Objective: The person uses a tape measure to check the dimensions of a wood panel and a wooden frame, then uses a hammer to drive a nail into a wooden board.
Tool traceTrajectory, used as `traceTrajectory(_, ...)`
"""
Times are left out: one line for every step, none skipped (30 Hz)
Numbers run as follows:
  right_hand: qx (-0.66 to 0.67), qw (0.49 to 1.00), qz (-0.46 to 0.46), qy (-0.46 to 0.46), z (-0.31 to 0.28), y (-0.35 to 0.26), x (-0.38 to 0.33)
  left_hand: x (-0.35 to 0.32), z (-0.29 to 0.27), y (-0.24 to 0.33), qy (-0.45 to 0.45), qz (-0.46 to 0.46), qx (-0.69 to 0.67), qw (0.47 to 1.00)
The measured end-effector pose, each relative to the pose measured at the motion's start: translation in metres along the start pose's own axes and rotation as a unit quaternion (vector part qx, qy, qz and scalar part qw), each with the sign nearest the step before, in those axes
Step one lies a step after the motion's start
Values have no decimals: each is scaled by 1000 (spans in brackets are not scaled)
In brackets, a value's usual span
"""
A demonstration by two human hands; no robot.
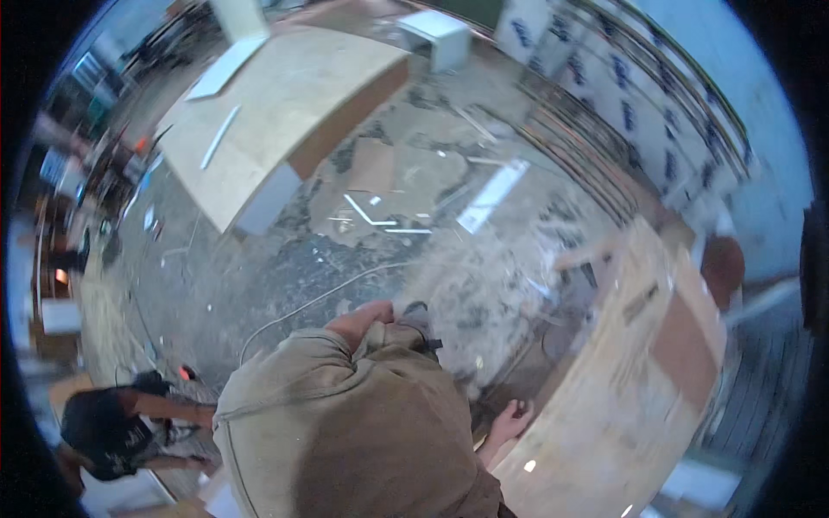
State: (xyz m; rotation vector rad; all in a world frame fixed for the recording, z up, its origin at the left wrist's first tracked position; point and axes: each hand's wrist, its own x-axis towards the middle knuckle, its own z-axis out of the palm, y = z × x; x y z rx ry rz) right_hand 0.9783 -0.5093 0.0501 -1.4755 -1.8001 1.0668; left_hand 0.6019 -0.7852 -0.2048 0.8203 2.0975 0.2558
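My left hand (pixel 373 316) is bent in front of my body, above the grey floor. Its fingers are turned away and blurred, so what they do is hidden. A dark grey shoe (pixel 416 312) shows just past it. Lower right, my right hand (pixel 514 419) hangs beside the near edge of a pale wooden workbench (pixel 596 414), its fingers loosely curled with a gap between them. I make out nothing in it. The brown jacket (pixel 363 423) on my body fills the lower middle.
A large plywood-topped table (pixel 294 86) with white strips stands far left. White offcuts, a white board (pixel 492 197) and a cable (pixel 328 298) lie on the floor. Panels (pixel 596 78) lean against the right wall. A co-worker in black (pixel 104 432) bends at lower left.
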Motion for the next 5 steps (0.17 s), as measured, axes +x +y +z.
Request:
traceTrajectory(2,997,5,-80,25,-16,14,1,-21,-5,2,33,40,999)
traceTrajectory(-17,989,-25,-148,46,-46,25,-6,-48,-6,29,0,16,999)
traceTrajectory(-39,978,-49,-198,61,-67,34,-12,-79,5,51,-44,-33,997)
traceTrajectory(-39,972,-52,-224,71,-58,42,-22,-107,26,62,-73,-78,992)
traceTrajectory(-7,963,-31,-267,81,-60,54,-37,-139,45,96,-137,-114,979)
